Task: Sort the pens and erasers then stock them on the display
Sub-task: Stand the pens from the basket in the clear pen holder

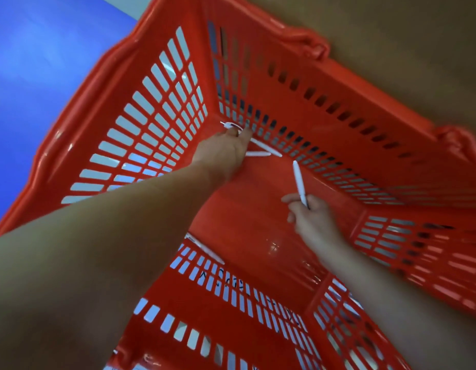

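At the near wall of the orange basket (pixel 194 297), just below the camera, a loose white pen (pixel 206 252) lies along the foot of the slotted side, touching it. Further in, over the smooth basket floor, the right hand (pixel 311 220) reaches in from the lower right with its fingers curled round the dark-tipped end of a second white pen (pixel 298 180), whose body slants up and away from the hand. Beyond that, the left arm stretches across the basket to the far corner, where the left hand (pixel 226 153) grasps a small bunch of white pens (pixel 260 152); two ends stick out to the right of the palm, and a clip end shows above the knuckles against the slotted wall. Past the far rim, a moulded handle (pixel 311 46) lies folded on the edge, with a brown surface (pixel 391 36) to the right and a blue surface (pixel 44 62) to the left.
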The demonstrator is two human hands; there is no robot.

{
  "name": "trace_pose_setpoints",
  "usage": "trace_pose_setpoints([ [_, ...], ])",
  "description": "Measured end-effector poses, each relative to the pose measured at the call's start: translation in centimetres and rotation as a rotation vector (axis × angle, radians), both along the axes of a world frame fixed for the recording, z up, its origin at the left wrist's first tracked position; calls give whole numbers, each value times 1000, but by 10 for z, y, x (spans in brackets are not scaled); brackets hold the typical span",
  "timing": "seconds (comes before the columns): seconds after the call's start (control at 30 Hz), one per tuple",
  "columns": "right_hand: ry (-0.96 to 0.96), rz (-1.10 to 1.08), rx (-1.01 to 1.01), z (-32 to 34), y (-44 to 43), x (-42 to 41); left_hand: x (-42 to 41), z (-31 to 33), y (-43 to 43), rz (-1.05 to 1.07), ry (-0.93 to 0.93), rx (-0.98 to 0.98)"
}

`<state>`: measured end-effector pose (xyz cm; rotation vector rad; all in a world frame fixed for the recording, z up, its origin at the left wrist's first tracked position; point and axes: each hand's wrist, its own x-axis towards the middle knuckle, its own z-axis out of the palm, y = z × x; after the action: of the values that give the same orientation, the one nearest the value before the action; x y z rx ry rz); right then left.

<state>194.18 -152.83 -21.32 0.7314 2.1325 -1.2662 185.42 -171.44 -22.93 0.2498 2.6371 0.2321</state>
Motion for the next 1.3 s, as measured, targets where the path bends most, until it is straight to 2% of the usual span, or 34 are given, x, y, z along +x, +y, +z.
trace_pose_setpoints([
  [0.17, -8, -26, -55, 5, -8, 6, -8, 0, 3, 24, -2, -62],
  [0.33, 59, 104, -26, 6, -18, 5, 1, 15, -10, -230, -144, -87],
  [0.4, 56, 188, -53, 5, -27, 11, 9, 29, -18, -223, -196, -121],
  [0.5, -29, 308, -91, -5, -55, 29, 13, 56, -30, -33, -358, -88],
  [0.6, -46, 516, -1, -20, -87, 47, 22, 82, -41, 216, -340, 90],
  [0.77, 197, 970, 231, -19, -108, 54, 45, 110, -56, 535, -407, 418],
  [0.93, 237, 1177, 425, -6, -117, 45, 62, 115, -60, 742, -509, 497],
  [1.1, 161, 1167, 444, -8, -117, 42, 69, 128, -58, 745, -422, 532],
  [1.17, 52, 1034, 394, -4, -108, 38, 74, 133, -57, 787, -375, 570],
  [1.23, -121, 713, 214, 4, -92, 32, 79, 141, -57, 861, -328, 631],
  [1.3, -306, 231, -89, 18, -72, 28, 87, 149, -55, 970, -330, 723],
])
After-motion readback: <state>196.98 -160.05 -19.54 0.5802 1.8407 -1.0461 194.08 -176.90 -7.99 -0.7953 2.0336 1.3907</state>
